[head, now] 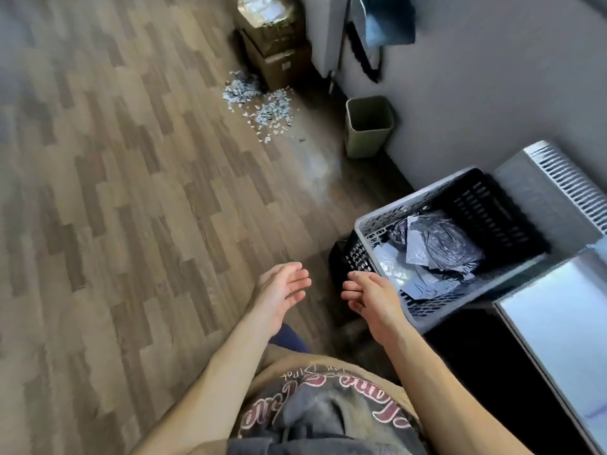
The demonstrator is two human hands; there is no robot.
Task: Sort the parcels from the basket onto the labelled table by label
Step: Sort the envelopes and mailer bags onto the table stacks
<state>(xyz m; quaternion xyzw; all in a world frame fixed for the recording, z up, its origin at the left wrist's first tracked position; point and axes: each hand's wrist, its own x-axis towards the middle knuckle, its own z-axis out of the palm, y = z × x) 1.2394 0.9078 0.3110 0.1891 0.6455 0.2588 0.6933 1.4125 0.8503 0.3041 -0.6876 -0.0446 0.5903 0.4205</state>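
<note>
our left hand (282, 290) and right hand (368, 295) hung empty, fingers loose; we judged the parcels (440, 241) in the basket (427, 192) beside the right hand light, limp, slippery, best pinched by an edge.

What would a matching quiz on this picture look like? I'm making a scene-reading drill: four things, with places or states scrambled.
Things:
1 parcels
2 waste bin
3 paper scraps
4 left hand

Places or states:
A strewn on the floor by the cardboard boxes
B open, holding nothing
C inside the basket
D upright beside the wall

Pairs: 1-C; 2-D; 3-A; 4-B
</note>
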